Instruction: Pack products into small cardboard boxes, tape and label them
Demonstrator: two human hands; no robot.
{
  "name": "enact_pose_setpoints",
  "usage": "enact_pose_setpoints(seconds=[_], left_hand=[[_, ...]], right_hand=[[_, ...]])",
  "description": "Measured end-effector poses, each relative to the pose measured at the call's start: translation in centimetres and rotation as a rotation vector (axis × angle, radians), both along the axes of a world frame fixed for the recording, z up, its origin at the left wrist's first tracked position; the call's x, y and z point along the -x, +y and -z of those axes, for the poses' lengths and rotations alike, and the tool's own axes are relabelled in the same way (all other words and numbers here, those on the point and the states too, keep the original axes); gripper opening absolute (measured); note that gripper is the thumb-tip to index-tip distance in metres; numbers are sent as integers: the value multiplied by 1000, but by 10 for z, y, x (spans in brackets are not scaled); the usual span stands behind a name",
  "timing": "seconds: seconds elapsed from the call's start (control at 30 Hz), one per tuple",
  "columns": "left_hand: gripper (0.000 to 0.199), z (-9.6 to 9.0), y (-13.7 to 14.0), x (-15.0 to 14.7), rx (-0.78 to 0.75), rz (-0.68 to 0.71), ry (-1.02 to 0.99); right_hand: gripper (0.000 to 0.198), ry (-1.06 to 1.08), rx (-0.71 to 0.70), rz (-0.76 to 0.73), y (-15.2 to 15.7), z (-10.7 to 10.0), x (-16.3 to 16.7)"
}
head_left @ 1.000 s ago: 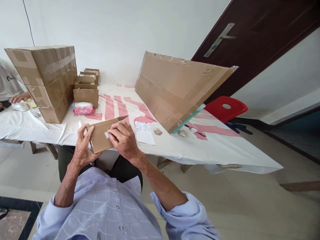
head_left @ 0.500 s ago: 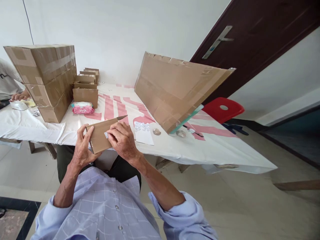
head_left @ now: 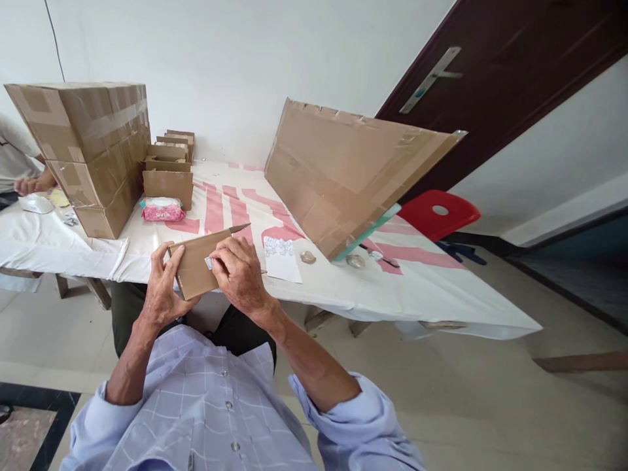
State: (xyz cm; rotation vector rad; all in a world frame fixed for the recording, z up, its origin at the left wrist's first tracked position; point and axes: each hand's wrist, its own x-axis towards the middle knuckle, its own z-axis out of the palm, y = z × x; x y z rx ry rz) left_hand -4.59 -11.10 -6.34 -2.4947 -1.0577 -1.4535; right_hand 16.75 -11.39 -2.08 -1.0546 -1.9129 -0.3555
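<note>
A small brown cardboard box [head_left: 193,265] is tilted above the table's front edge, over my lap. My left hand [head_left: 164,288] grips its left end, thumb on the upper face and fingers around the side. A flap sticks out at the box's far right corner. On that face sits a small white label [head_left: 209,262] with a dark border. My right hand [head_left: 240,271] is over the box's right part, its thumb and fingertips pinched together at the label's edge. Just right of this hand lies a white sheet [head_left: 282,260] bearing rows of small printed labels.
Large taped cartons [head_left: 98,157] are stacked at the left, with several open small boxes [head_left: 167,186] beside them. A pink wipes pack [head_left: 162,209] lies in front. A big cardboard panel [head_left: 353,176] leans right of centre near tape rolls [head_left: 308,257]. A co-worker's hand [head_left: 29,185] is far left.
My hands and the box stay almost still, with the right fingertips still at the label. The co-worker's hand at far left has shifted slightly up and left.
</note>
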Motion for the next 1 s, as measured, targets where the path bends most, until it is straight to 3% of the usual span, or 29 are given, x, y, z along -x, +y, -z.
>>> enact_pose_setpoints(seconds=[0.4, 1.0], left_hand=[[106, 2, 0, -2, -6, -5, -22], [106, 2, 0, -3, -7, -1, -33]], right_hand=[[24, 10, -38, -37, 2, 1, -4], [23, 49, 49, -14, 0, 1, -5]])
